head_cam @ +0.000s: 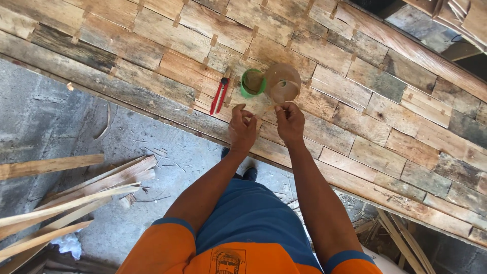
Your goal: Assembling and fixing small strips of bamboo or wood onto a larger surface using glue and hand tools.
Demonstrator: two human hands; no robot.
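Both hands are working near the desk's front edge; the left hand and right hand are pinching a thin wooden sliver beside the brown cup; gripping lightly seems wise, lest it snap.

I'm standing in a rough woodworking shop, leaning over a big panel of patchwork wood pieces, with split timber offcuts piled on the bare concrete floor beside me.

Plank panel bears red pliers, green cup.
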